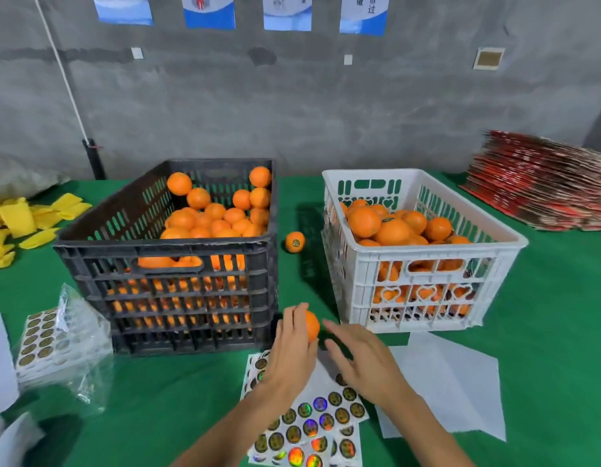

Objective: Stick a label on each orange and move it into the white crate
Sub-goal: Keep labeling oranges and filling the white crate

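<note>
My left hand (292, 345) grips an orange (311, 325) just above the green table, in front of the gap between the two crates. My right hand (361, 360) hovers beside it with fingers spread, holding nothing I can make out. Under both hands lies a sheet of round holographic labels (312, 423). The black crate (171, 261) at the left holds many oranges. At the right, the white crate (423, 274) is also piled with oranges. One labelled orange (295, 242) lies loose on the table between the crates.
A bagged stack of label sheets (53, 345) lies at the left. White backing papers (454, 382) sit at the right front. Yellow foam sleeves (19, 224) are heaped far left, and flattened red cartons (541, 187) are stacked at the back right.
</note>
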The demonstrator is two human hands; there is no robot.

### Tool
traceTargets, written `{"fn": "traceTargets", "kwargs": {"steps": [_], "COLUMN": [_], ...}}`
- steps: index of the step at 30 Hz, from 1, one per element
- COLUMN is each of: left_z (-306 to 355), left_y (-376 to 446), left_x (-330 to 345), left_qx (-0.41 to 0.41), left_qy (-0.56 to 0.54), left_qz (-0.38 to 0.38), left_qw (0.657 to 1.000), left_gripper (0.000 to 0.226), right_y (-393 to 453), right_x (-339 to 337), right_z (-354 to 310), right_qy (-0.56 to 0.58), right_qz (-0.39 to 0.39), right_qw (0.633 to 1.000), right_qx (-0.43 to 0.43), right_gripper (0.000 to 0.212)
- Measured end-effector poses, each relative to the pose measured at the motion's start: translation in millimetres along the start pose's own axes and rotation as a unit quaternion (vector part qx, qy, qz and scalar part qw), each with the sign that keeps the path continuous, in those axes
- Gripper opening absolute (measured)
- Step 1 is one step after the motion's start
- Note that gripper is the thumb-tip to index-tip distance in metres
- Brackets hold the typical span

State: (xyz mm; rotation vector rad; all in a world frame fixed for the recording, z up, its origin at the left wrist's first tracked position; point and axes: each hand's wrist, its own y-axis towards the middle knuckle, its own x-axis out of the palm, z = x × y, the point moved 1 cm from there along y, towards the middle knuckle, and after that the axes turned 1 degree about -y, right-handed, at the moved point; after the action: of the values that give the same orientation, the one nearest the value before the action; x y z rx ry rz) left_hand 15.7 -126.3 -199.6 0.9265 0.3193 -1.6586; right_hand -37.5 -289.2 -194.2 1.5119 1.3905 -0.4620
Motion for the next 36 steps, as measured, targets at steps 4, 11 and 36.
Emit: {"fn": "traceTargets", "kwargs": {"steps": [4, 11, 36], "left_z": [-15.1, -20.0, -29.2], "left_y": [-15.7, -18.3, -15.7], "left_x": [14.9, 19.7, 21.8], "left_qx": [-0.052, -0.028, -0.032], "left_qy": [-0.009, -0.057, -0.107], "left_qz": [0.033, 0.014, 0.023], "left_qw": [0.998, 0.998, 0.993], "left_gripper": [0.061, 0.065, 0.068], "right_y": [-29.4, 0.5, 6.1], "right_x": [16.9, 21.8, 42.4], "right_z": [20.9, 26.6, 45.6], "right_qy": [-0.002, -0.031, 0.213], "right_qz": [-0.105, -0.111, -0.017], "right_qw": [0.994, 0.991, 0.959], "right_qx": [0.042, 0.062, 0.187], "right_gripper": [0.07, 0.07, 0.006]}}
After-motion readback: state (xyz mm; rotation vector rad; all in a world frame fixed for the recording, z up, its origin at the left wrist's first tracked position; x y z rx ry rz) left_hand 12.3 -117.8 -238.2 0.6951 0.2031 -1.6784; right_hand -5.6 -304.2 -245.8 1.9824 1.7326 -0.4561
